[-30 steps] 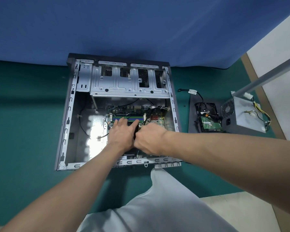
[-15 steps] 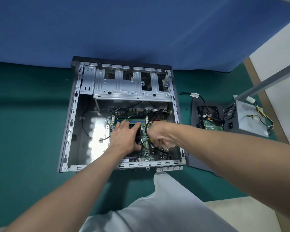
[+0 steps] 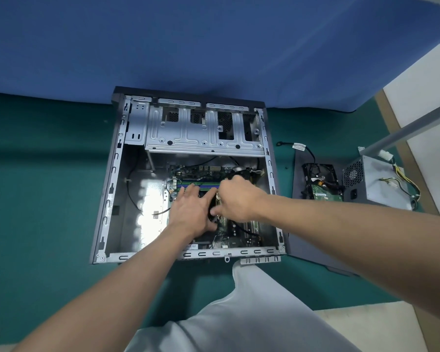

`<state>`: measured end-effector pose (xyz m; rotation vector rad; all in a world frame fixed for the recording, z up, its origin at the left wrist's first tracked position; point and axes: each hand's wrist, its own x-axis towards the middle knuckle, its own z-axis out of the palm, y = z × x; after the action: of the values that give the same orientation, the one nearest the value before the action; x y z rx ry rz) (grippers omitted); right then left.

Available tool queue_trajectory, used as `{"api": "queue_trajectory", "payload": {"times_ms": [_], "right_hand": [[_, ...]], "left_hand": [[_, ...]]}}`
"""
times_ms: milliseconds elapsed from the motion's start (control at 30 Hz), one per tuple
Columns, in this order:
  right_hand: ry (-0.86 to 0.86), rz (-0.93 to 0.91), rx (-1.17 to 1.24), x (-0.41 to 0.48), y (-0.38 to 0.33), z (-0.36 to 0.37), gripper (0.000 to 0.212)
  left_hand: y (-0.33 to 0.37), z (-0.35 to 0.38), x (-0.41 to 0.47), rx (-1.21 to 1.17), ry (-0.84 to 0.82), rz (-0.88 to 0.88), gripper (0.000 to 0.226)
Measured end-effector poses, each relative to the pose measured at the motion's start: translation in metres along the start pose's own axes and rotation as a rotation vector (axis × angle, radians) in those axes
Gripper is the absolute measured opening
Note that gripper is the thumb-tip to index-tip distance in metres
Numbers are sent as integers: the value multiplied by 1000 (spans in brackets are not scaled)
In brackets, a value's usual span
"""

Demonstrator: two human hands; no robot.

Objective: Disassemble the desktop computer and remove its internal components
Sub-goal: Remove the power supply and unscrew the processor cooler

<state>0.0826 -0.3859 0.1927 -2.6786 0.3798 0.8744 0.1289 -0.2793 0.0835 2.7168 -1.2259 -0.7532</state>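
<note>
1. Right hand (image 3: 236,199): moved back leftward from the cable side, now close beside the left hand (image 3: 192,212).
2. Removed: power supply (image 3: 376,184) and hard drive (image 3: 325,195), lying right of the case (image 3: 112,189).
3. Remaining: motherboard (image 3: 203,170) and black cooler (image 3: 212,199).
4. Cooler: between the hands; left fingers lie flat against it, right fingers curl round it.

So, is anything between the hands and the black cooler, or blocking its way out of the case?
Nothing visible: left hand and right hand touch the black cooler, the case is open above it; the drive cage sits farther back.
</note>
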Motion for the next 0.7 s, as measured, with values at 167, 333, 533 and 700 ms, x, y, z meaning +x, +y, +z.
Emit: {"api": "queue_trajectory", "payload": {"times_ms": [167,333,533,700], "right_hand": [[9,347,246,4,5,4,28],[-42,-245,-400,-13,9,3,31],[7,-528,-659,-11,7,6,22],[-25,-95,-206,-4,16,3,33]], "left_hand": [[1,-2,-1,32,-7,0,99],[2,-3,-1,39,-20,-1,98],[2,-4,-1,41,-28,4,98],[1,-2,0,23,-18,-4,100]]}}
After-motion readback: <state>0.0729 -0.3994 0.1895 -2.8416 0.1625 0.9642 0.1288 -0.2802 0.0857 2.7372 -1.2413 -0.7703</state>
